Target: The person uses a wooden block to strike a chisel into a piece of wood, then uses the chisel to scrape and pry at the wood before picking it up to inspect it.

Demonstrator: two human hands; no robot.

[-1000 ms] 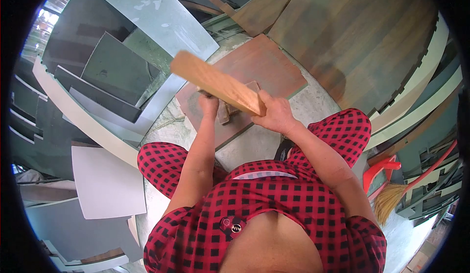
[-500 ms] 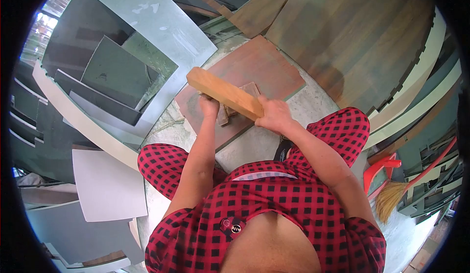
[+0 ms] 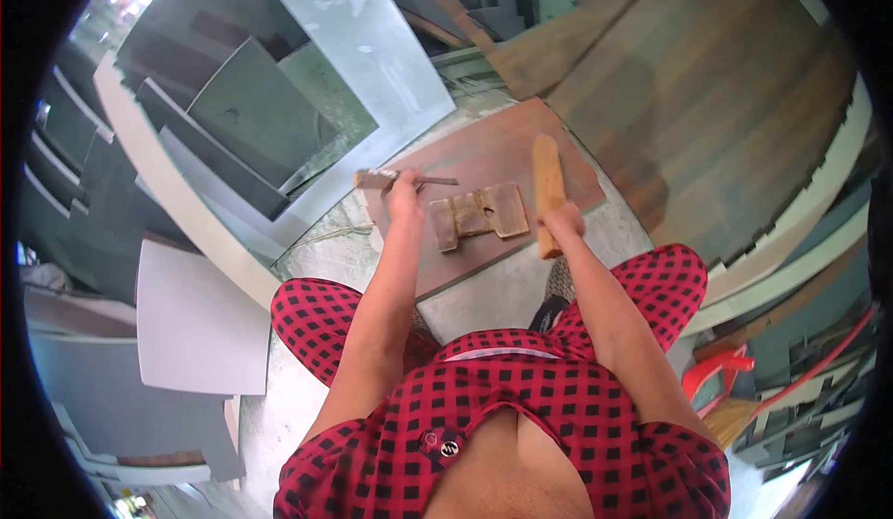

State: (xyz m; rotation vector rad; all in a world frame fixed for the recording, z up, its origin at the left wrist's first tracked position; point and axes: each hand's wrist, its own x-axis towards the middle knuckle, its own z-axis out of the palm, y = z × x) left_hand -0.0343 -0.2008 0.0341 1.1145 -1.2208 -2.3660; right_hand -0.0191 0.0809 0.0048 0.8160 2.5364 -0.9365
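Observation:
My left hand (image 3: 406, 199) is wrapped round a chisel-like tool (image 3: 376, 179), whose light block-shaped end sticks out to the left and whose thin dark blade points right. In my right hand (image 3: 562, 221) is the lower part of a long wooden block (image 3: 549, 179), which points away from me. Between the two hands a brown carved wooden piece (image 3: 476, 214) with notches lies on a reddish-brown board (image 3: 502, 138). Neither tool appears to touch the carved piece.
A large wood-grain panel (image 3: 726, 100) lies at the upper right, a pale frame-shaped sheet (image 3: 372, 45) at the upper left. A white sheet (image 3: 200, 319) stands at the left. On the right are a red object (image 3: 714, 370) and straw bristles (image 3: 730, 421).
The wooden block has swung from lying across both hands to the right, held by my right hand alone. My left hand's tool and the carved piece now show. The view has shifted.

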